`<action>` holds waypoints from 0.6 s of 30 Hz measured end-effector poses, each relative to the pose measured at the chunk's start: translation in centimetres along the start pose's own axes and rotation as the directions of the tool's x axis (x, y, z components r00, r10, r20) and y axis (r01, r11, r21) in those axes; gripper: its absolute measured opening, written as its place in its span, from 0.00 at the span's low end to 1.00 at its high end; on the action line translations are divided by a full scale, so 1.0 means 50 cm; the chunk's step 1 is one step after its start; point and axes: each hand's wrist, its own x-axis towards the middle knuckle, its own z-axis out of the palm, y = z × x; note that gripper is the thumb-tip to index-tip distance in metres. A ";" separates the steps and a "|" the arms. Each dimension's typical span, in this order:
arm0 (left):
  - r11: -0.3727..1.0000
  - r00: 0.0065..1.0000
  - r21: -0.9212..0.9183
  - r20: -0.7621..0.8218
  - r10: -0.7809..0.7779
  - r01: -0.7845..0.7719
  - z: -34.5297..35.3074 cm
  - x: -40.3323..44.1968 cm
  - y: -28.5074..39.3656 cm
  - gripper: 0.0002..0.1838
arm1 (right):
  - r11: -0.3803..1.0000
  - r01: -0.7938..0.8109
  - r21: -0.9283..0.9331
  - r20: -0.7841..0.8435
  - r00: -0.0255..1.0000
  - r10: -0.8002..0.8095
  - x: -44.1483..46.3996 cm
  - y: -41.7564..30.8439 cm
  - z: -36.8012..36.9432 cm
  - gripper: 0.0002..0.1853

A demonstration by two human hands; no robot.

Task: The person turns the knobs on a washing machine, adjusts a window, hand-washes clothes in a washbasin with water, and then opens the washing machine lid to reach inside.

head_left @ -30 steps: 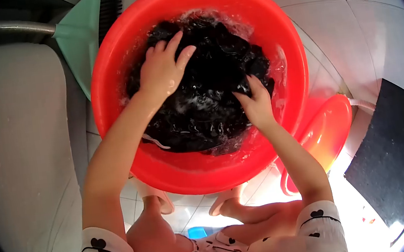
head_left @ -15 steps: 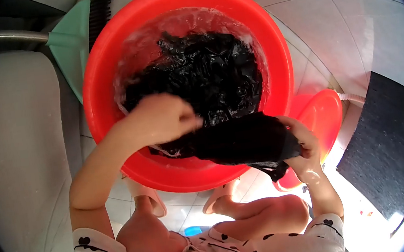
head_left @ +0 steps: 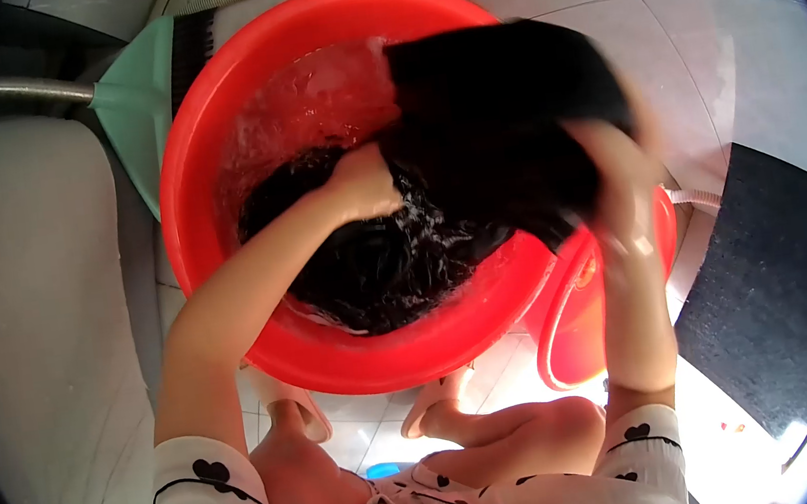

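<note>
A large red basin (head_left: 205, 276) holds sudsy water and wet black cloth (head_left: 376, 275). My left hand (head_left: 365, 184) is closed on the black cloth near the middle of the basin, its fingertips hidden by fabric. My right hand (head_left: 619, 160), blurred by motion, grips a raised part of the cloth (head_left: 503, 79) over the basin's right rim. That lifted part spreads between my hands and covers the rim at the upper right.
A green dustpan (head_left: 139, 108) with a metal handle is at the upper left, beside a pale curved surface (head_left: 31, 257). A smaller red bucket (head_left: 575, 332) stands right of the basin. A black mat (head_left: 771, 287) lies farther right.
My right hand first took hold of cloth and drew it over the near right rim, then moved it up and away from me. My left hand has shifted toward the middle and closed on cloth.
</note>
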 end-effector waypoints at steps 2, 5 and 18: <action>0.979 0.991 -0.184 -0.116 0.066 -0.087 0.067 -0.026 -0.016 0.20 | 0.994 0.085 -0.071 0.137 0.988 -0.075 0.052 0.052 0.050 0.16; 0.986 0.999 -0.165 -0.021 0.033 -0.036 0.137 -0.085 -0.030 0.16 | 0.990 -0.052 -0.130 0.109 0.992 0.066 0.117 0.180 0.118 0.17; 0.955 0.983 0.234 -0.076 -0.168 0.181 -0.095 -0.225 0.116 0.21 | 0.710 -0.177 -0.681 0.034 0.962 0.272 0.038 0.399 0.189 0.18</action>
